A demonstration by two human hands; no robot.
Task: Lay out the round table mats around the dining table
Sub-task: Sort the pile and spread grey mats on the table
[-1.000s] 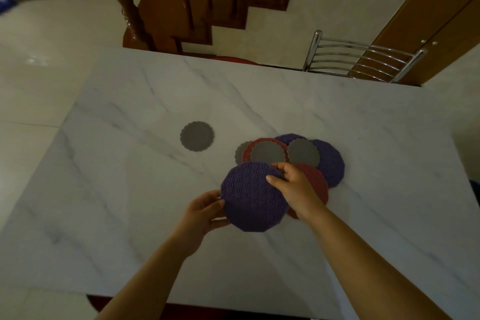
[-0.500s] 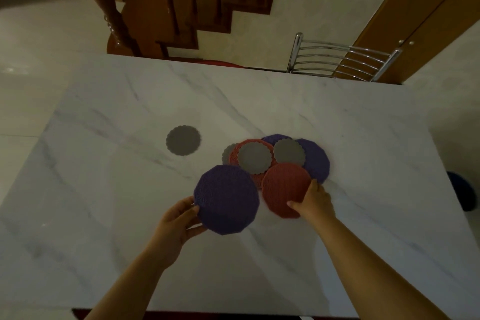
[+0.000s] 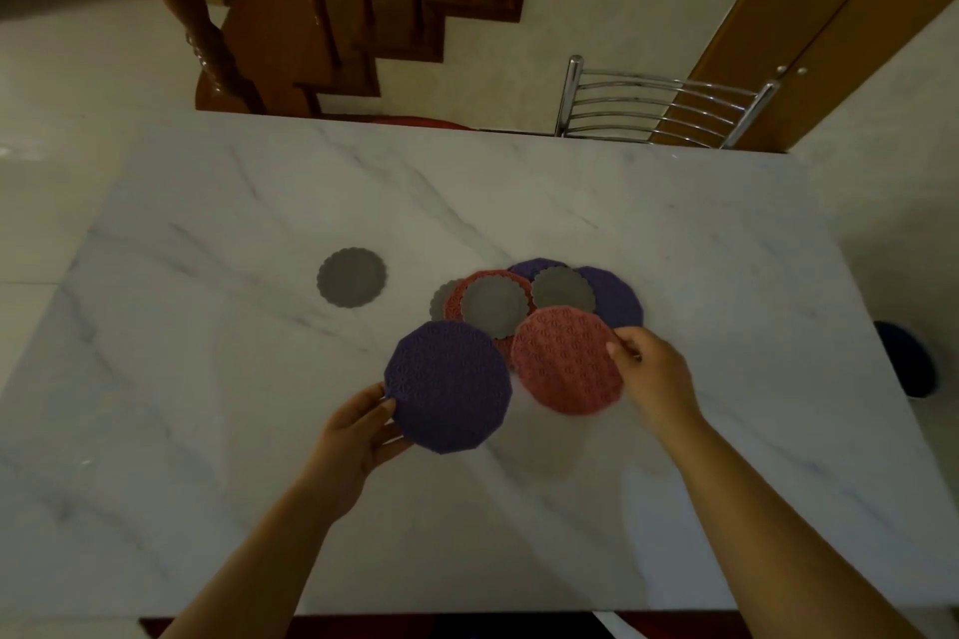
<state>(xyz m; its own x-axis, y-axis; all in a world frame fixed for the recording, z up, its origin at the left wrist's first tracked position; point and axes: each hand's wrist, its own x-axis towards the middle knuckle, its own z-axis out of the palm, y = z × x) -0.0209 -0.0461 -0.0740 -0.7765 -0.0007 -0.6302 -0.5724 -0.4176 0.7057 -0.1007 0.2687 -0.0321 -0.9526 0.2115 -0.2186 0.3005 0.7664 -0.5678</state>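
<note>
White marble table in a dim room; wooden stairs, chrome chair and brown door beyond its far edge. Near the table's middle, on the near side: left hand pinching purple mat at its left rim, thumb on top, fingers curled beneath. Just to its right, red mat raised off the marble, shadow below it, gripped at its right rim by right hand, thumb over the top face. Edges of the two held mats close together; touching or not, unclear. Behind both, pile of overlapping mats flat on the marble: left grey mat on lower red mat, right grey mat beside it, back purple mats behind and to the right. Well apart to the left, lone grey mat, flat. On the floor at the right, dark round thing, too dim to identify.
</note>
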